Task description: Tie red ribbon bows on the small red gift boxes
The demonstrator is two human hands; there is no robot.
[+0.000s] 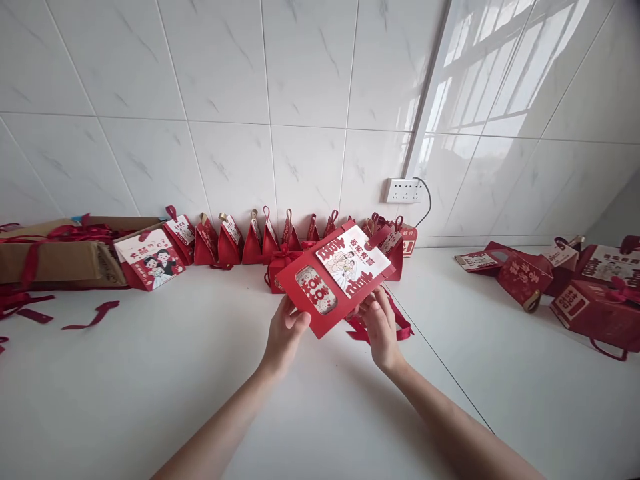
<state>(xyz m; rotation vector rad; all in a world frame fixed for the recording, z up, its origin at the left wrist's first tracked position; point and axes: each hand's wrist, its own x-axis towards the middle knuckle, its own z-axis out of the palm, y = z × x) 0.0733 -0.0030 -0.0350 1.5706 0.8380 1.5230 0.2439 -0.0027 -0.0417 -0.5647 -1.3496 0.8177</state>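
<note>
Above the table I hold a flat-looking red gift box (320,320), tilted, with a white panel showing a drawn couple and a small window with a printed pattern. My left hand (286,337) is closed on its lower left edge, thumb in front. My right hand (379,325) grips its lower right side, the fingers partly hidden behind it. Just behind the held box stands a small red box with a bow (277,277), partly covered. A loose red ribbon (404,325) lies on the table beyond my right hand.
A row of small red gift boxes (231,243) stands along the tiled wall. At left are an open cardboard box (60,261) of red ribbons and a ribbon scrap (95,317). More red boxes (595,310) lie at right. A power strip (404,191) is on the wall.
</note>
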